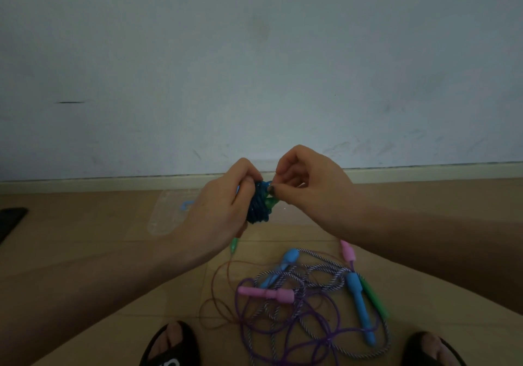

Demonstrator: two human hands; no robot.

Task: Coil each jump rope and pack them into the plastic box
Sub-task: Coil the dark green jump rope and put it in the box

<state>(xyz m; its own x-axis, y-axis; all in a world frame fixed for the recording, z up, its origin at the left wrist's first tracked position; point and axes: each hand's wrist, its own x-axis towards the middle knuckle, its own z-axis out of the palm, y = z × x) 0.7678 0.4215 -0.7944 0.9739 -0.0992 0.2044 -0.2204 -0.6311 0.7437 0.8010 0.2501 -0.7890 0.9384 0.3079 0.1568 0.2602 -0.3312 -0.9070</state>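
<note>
My left hand (223, 204) grips a tightly wound dark blue jump rope coil (258, 205) held up above the floor. My right hand (308, 184) pinches the rope's end at the top of that coil, next to a green handle tip (270, 203). On the floor below lies a tangle of loose ropes (305, 312): a purple one, a striped one and a thin brown one, with pink handles (267, 294), blue handles (360, 306) and green handles (375, 297). The clear plastic box (167, 212) sits on the floor behind my left hand, partly hidden.
A pale wall with a skirting board (113, 184) stands close ahead. A dark flat object (10, 222) lies at the far left edge. My feet in black sandals (169, 346) frame the rope pile at the bottom.
</note>
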